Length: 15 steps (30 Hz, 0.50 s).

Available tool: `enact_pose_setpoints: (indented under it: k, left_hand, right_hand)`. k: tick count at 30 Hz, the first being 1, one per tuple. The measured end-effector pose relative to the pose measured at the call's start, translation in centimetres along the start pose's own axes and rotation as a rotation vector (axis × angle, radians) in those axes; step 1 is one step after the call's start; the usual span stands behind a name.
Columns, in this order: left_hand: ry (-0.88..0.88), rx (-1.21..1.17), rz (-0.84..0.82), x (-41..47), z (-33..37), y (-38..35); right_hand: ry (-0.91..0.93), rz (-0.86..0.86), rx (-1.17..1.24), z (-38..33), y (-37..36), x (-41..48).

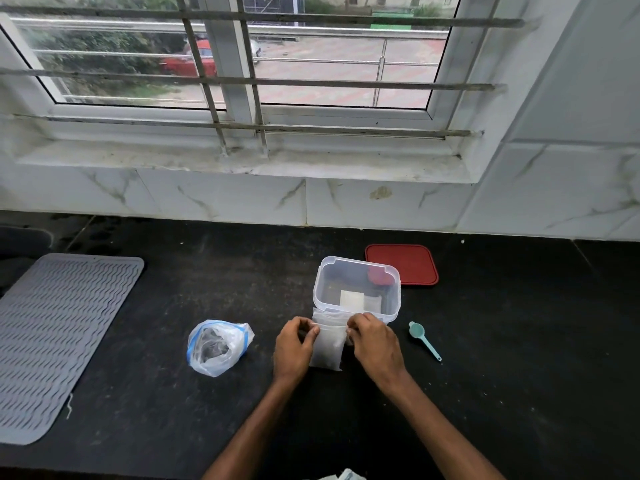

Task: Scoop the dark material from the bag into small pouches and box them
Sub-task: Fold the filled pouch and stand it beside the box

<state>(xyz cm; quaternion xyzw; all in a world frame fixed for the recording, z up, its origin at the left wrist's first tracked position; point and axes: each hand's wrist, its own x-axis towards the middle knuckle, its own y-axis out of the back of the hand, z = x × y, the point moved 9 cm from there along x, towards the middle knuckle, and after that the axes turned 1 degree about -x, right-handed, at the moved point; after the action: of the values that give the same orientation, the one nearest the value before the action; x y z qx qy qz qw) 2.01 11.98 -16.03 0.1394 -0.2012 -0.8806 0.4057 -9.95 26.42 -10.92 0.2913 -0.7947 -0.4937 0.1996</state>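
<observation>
A grey mat (59, 341) lies at the far left of the counter (207, 271); near the middle sits the bag (216, 346), mouth slack, dark material showing inside, so there is more to scoop. The left hand (292, 348) pinches the top left corner of a pouch (327, 348) with curled fingers; the pouch stands just in front of the box (356, 271), greyish within, seemingly filled. The right hand (375, 344) pinches its top right corner; I judge they are closing the top, though opening cannot be ruled out. The box holds at least one pale pouch on its floor; this one is not yet boxed. The scoop (424, 339) lies idle just right; the lid (408, 263) rests behind, off the box.
</observation>
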Motion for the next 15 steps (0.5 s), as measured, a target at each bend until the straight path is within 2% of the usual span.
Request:
enact_pose_setpoints:
  k: [2, 4, 7, 11, 15]
  left_hand:
    - [0.010, 0.013, 0.035, 0.2, -0.4, -0.2]
    - [0.047, -0.033, 0.054, 0.3, -1.1, -0.5]
    - [0.125, -0.189, -0.124, 0.1, -2.0, -2.1]
    - [0.039, -0.190, -0.332, -0.2, -1.6, -3.3]
    - [-0.033, -0.144, -0.287, -0.1, -1.0, -3.1]
  right_hand:
    - [-0.118, -0.101, 0.003, 1.6, -1.1, 0.2]
    - [-0.222, -0.277, 0.044, 3.2, -3.2, 0.0]
    - [-0.244, -0.410, 0.345, 3.2, -5.7, -0.6]
    - [-0.123, -0.339, 0.467, 2.2, -5.4, -0.1]
    - [-0.068, -0.257, 0.398, 2.1, -4.2, 0.1]
